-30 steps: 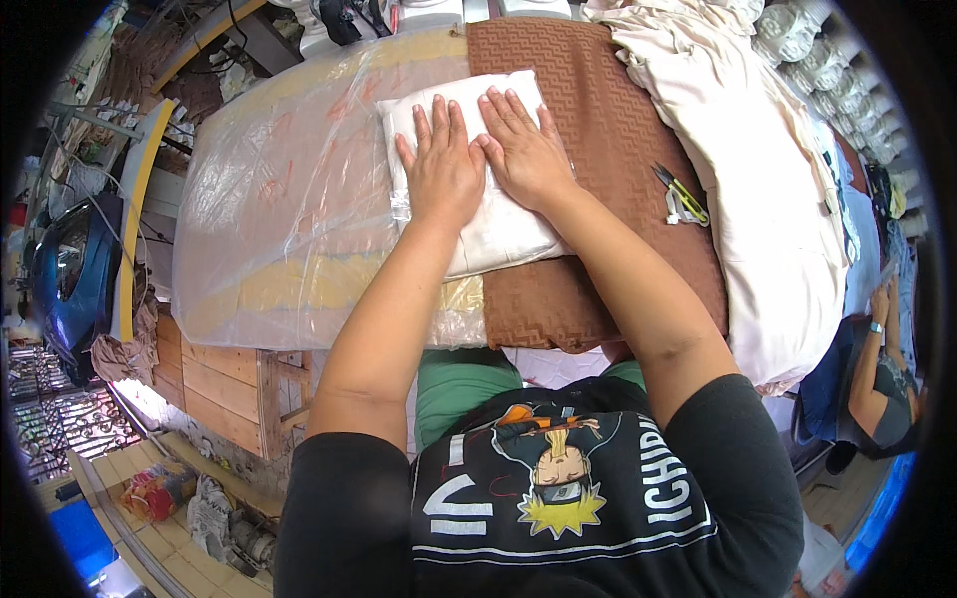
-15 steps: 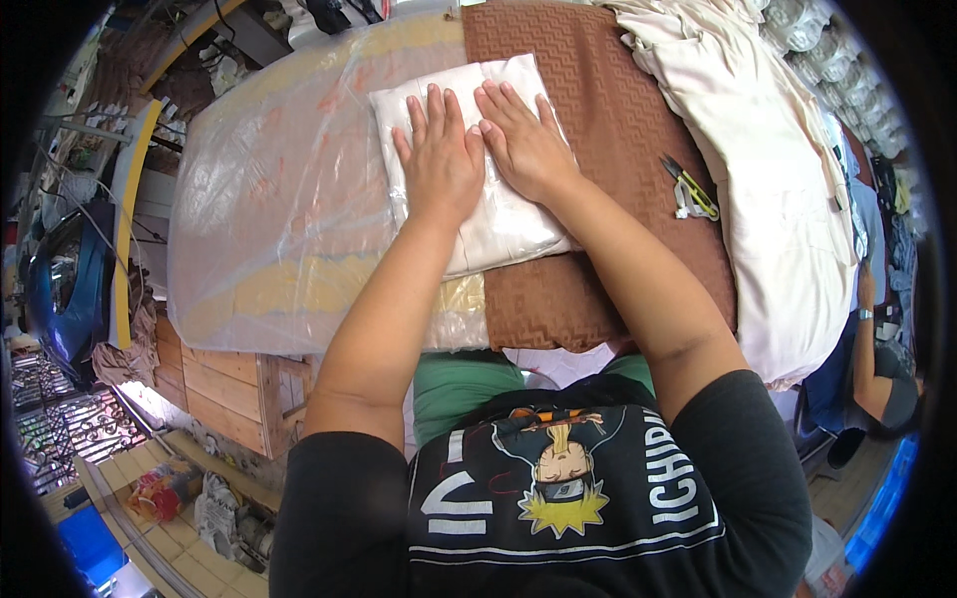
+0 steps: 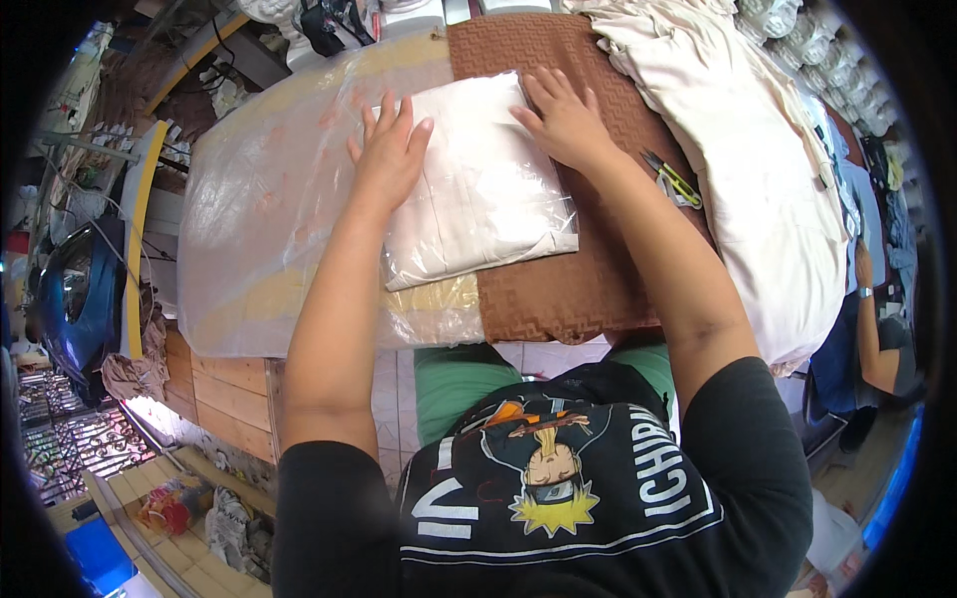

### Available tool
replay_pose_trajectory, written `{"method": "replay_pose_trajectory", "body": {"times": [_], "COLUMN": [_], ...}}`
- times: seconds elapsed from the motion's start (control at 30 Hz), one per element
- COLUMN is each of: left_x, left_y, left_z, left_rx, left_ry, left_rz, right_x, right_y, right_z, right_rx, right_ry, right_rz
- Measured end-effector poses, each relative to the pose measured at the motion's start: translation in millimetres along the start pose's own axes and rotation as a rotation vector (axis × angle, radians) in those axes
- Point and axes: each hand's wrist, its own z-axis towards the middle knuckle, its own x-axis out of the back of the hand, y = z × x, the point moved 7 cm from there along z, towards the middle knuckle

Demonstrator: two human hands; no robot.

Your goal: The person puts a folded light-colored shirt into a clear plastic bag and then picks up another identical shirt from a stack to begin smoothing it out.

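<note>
A folded cream-white garment in a clear plastic bag (image 3: 478, 189) lies flat on the table, partly over plastic sheeting and partly over brown cloth. At its upper left edge is my left hand (image 3: 392, 157), fingers spread and holding nothing. My right hand (image 3: 566, 122) is open too, by the upper right corner of the bag, with its thumb near the edge. Whether either palm presses on the bag is hard to tell. To the right, thread snips with yellow handles (image 3: 680, 185) rest on the brown cloth beside a small white object.
Clear plastic sheeting (image 3: 269, 209) covers the table's left half, brown patterned cloth (image 3: 528, 309) the right. A long heap of cream fabric (image 3: 738, 199) lies along the right edge. Plastic-wrapped bundles (image 3: 827, 70) are stacked at the far right. Another person's arm (image 3: 869, 319) shows at the right.
My hands have moved apart from the middle of the bagged garment, the left to its left edge and the right toward its upper right corner. More of the bag's top now shows.
</note>
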Motion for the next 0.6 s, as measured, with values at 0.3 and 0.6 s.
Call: {"method": "replay_pose_trajectory", "body": {"times": [0.3,0.6], "left_x": [-37,21], "left_y": [-11,-40], "left_z": [17,-18], "left_rx": [0.242,0.143], "left_ry": [0.165,0.061], "left_rz": [0.142,0.084], "right_x": [-39,55], "right_y": [-54,10], "right_z": [12,-12], "right_rx": [0.219,0.131], "right_ry": [-0.011,0.069], "right_rz": [0.079,-0.008]}}
